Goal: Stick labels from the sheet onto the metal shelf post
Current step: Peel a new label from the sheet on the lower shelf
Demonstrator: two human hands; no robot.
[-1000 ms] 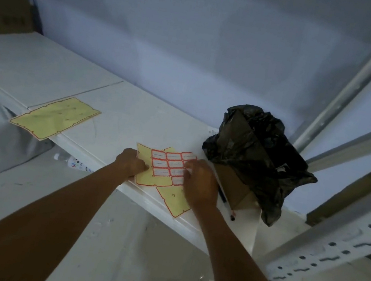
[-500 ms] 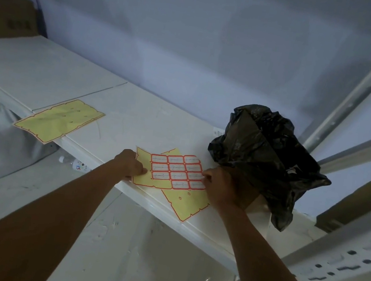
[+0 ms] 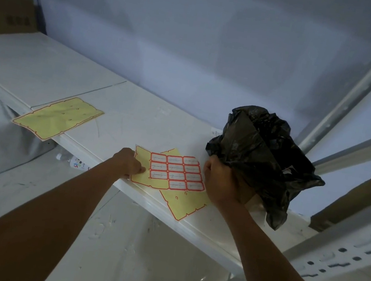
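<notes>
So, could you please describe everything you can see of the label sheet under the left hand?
The label sheet is a yellow backing with a wavy red border, lying flat near the front edge of the white shelf. Eleven red-framed white labels remain in a grid on its right side; the left part is bare. The left hand presses on its left edge. It overlaps an emptied yellow sheet. The right hand sits just off its right edge, at the black bag.

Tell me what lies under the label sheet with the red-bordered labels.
Under the label sheet lies a second yellow backing sheet, its labels gone, sticking out toward the shelf edge. Its upper part is covered. The left hand pins the top sheet's left edge.
</notes>
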